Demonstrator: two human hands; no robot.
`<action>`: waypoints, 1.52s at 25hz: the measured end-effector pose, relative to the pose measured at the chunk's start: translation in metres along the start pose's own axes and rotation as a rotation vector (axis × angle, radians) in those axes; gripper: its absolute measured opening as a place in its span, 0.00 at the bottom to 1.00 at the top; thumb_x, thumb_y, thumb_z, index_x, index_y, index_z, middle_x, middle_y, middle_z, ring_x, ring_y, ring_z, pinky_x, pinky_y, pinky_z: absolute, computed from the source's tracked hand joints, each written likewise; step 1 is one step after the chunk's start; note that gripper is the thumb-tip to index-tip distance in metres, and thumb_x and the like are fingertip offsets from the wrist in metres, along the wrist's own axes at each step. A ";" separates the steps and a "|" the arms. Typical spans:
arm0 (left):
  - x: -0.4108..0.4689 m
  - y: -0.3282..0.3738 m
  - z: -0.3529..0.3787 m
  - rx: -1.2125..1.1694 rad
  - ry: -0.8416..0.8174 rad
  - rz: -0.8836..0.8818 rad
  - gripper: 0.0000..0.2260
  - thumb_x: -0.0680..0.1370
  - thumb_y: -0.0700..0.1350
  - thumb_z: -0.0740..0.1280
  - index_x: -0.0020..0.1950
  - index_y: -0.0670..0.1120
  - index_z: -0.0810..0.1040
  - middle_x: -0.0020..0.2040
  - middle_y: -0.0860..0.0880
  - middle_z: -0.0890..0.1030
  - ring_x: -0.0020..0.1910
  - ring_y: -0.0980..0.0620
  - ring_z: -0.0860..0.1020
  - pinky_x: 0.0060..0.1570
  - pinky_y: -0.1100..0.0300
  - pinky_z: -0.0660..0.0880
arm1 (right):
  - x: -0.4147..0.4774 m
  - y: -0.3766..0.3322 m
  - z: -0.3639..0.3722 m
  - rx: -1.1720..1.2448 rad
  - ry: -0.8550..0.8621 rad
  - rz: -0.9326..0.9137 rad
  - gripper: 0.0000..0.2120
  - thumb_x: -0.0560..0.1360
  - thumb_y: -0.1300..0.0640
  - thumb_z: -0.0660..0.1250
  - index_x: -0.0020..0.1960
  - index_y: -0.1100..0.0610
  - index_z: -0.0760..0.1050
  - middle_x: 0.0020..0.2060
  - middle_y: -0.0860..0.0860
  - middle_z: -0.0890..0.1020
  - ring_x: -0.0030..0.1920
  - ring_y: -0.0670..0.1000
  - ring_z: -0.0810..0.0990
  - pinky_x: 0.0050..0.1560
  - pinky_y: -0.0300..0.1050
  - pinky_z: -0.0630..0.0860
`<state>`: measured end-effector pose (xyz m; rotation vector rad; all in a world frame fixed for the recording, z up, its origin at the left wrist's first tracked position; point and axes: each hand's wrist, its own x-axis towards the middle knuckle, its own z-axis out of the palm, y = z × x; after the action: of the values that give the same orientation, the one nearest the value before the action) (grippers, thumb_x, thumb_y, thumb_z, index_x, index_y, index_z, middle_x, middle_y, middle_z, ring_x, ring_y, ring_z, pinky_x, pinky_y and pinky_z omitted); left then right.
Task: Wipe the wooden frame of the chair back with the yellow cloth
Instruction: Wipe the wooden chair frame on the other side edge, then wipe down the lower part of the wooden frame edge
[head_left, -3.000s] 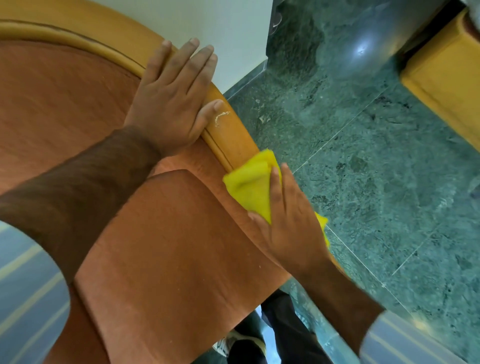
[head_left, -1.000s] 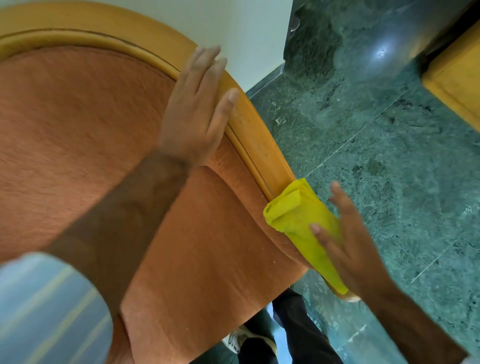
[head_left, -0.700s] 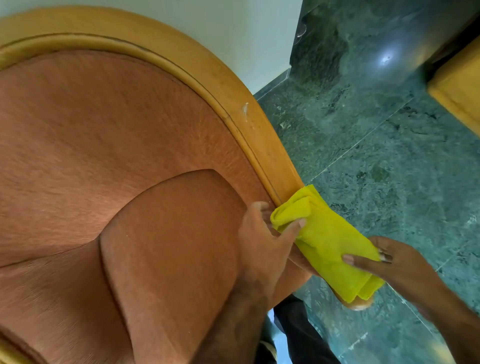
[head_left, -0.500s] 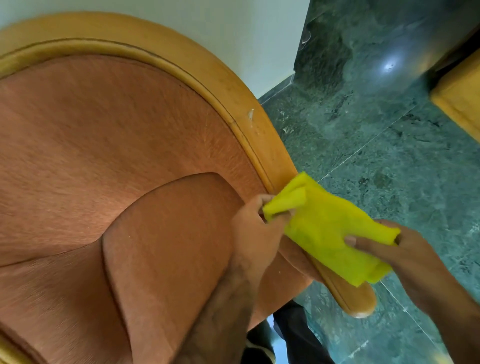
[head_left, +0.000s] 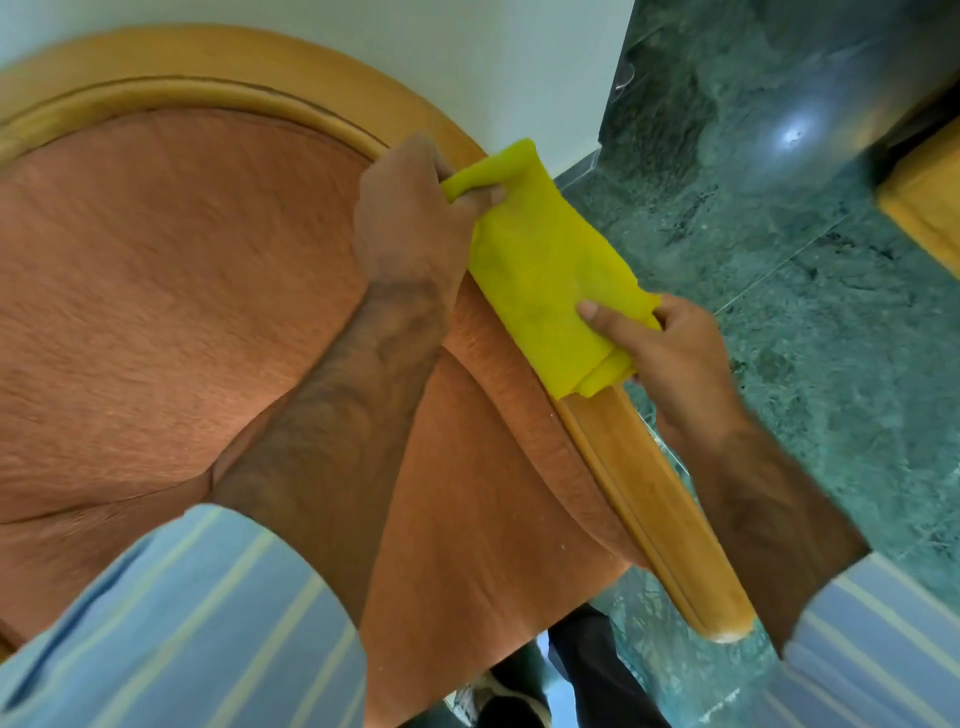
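1. Stretching the yellow cloth (head_left: 545, 270) along the right side of the wooden frame (head_left: 654, 499), both hands have it pinched: the left hand (head_left: 410, 218) is closed on the upper corner near the top curve of the chair back, and the right hand (head_left: 670, 348) is clamped on the lower folded end, thumb on top.

2. Slipping is the first risk. The cloth lies over the rail rather than being pressed onto it, so a pull along the frame may only slide it loosely and leave dust behind, especially in the groove beside the upholstery (head_left: 182, 286).

3. Uneven pull could tug a corner free. The left hand holds only a rolled edge; if the right hand draws harder, that edge may come out and the cloth would bunch or drop to the green marble floor (head_left: 805, 312).

4. Straying onto the orange fabric is likely, since the cloth's inner edge sits right against it; dirt could be smeared there.

5. Missing areas: the long bare stretch of frame below the cloth down to the rounded tip, and the arch on the left, look not yet covered from this position. Reaching them means shifting grip, and I judge that the moment when a drop is most probable.

6. Tipping the chair seems unlikely, though hard sideways pulling could shift it toward the white wall (head_left: 493, 67).
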<state>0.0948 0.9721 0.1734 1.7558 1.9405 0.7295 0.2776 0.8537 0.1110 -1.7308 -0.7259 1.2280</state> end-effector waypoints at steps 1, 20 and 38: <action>-0.008 -0.004 0.006 -0.009 0.007 -0.018 0.18 0.70 0.59 0.78 0.43 0.49 0.74 0.42 0.51 0.78 0.41 0.53 0.74 0.36 0.61 0.61 | -0.003 0.009 -0.002 -0.030 0.016 0.004 0.18 0.70 0.49 0.81 0.50 0.61 0.83 0.47 0.60 0.89 0.46 0.58 0.88 0.46 0.56 0.83; -0.266 -0.190 -0.151 -1.160 -0.053 -0.745 0.16 0.73 0.40 0.74 0.61 0.46 0.84 0.58 0.47 0.88 0.55 0.50 0.86 0.51 0.58 0.85 | -0.095 -0.029 0.101 -0.030 -0.638 0.179 0.21 0.65 0.56 0.78 0.57 0.60 0.85 0.52 0.57 0.90 0.50 0.54 0.90 0.46 0.48 0.87; -0.817 -0.222 -0.178 -1.112 1.422 -1.469 0.09 0.75 0.34 0.74 0.54 0.39 0.87 0.52 0.42 0.90 0.51 0.46 0.86 0.48 0.58 0.85 | -0.536 0.204 0.308 -1.093 -1.900 -0.236 0.06 0.71 0.61 0.81 0.45 0.54 0.85 0.43 0.53 0.91 0.48 0.57 0.90 0.55 0.62 0.84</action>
<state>-0.0959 0.1286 0.1401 -1.1512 1.8856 1.8768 -0.2007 0.4118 0.1195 -0.3850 -2.9198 2.2836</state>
